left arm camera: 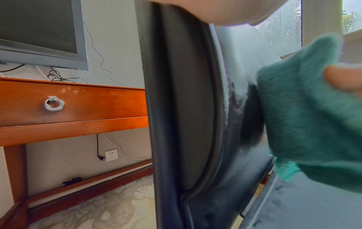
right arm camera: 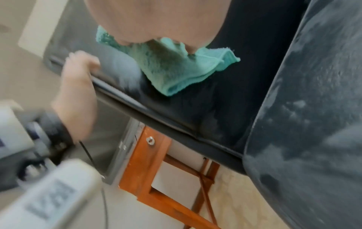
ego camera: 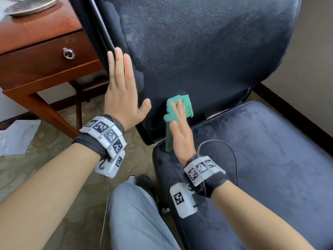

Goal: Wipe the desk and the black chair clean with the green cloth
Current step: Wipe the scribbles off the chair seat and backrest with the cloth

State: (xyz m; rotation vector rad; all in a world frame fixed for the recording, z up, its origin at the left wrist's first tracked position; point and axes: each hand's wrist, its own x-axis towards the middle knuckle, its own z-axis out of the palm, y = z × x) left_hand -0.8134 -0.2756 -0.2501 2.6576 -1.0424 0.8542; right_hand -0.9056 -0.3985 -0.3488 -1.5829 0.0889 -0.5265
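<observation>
The black chair's backrest (ego camera: 198, 51) stands upright behind its seat (ego camera: 261, 159). My right hand (ego camera: 180, 130) presses the folded green cloth (ego camera: 185, 105) flat against the lower left of the backrest, fingers straight on top of it; part of the cloth hangs down beside the palm. My left hand (ego camera: 120, 83) lies flat with straight fingers against the backrest's left edge. In the right wrist view the cloth (right arm camera: 176, 74) sits under my palm and the left hand (right arm camera: 78, 86) rests on the backrest rim. The left wrist view shows the cloth (left arm camera: 303, 116) beside the backrest's edge (left arm camera: 186, 108).
The wooden desk (ego camera: 36, 56) with a ring-pull drawer (ego camera: 68, 53) stands close to the chair's left and carries a metal dish (ego camera: 30, 6). Papers (ego camera: 16, 138) lie on the carpet. My knee in jeans (ego camera: 135, 213) is beside the seat. A screen (left arm camera: 39, 31) hangs above the desk.
</observation>
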